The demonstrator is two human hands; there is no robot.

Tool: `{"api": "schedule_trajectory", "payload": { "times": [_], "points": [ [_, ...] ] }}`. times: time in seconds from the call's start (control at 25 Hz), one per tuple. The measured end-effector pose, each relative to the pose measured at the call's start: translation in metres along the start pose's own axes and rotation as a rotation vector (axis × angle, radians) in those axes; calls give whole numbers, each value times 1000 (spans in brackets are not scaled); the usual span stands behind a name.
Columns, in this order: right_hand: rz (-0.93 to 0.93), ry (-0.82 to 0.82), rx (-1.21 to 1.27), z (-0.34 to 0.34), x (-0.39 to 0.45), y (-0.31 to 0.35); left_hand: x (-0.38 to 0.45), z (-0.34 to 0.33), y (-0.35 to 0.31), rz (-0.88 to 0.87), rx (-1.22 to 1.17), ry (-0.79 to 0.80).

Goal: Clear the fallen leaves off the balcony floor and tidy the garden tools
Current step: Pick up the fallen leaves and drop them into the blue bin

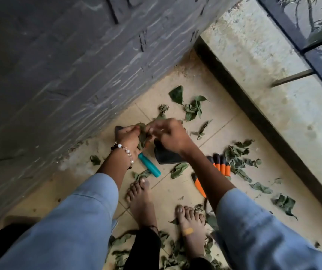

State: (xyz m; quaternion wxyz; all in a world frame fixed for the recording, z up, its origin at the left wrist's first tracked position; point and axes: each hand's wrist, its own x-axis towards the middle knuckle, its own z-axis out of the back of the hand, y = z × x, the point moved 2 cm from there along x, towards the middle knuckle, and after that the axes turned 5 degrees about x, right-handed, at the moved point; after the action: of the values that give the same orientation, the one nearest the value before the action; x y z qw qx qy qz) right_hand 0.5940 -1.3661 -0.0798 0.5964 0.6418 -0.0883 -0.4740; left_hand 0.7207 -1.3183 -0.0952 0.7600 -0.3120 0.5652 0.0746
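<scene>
1. Leaves: bunched between my left hand and right hand, both gripping, near the floor's wall edge.
2. Compress firmly so no scraps drop.

A bunch of limp green leaves sits crumpled in the left grip, with the right grip pinching its top. Below lie a teal tube-shaped tool handle, a black pot and orange-and-black garden gloves; loose leaves lie scattered beyond.
</scene>
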Motion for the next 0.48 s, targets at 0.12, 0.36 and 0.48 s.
{"api": "schedule_trajectory", "payload": {
  "times": [0.12, 0.36, 0.48],
  "points": [
    [-63, -195, -481, 26, 44, -28, 12, 8, 0, -36, 90, -85],
    [-242, 201, -888, 9, 84, -81, 39, 32, 8, -10, 219, -30],
    [-87, 78, -880, 7, 82, -67, 42, 35, 15, 28, 188, 9]
  ]
}}
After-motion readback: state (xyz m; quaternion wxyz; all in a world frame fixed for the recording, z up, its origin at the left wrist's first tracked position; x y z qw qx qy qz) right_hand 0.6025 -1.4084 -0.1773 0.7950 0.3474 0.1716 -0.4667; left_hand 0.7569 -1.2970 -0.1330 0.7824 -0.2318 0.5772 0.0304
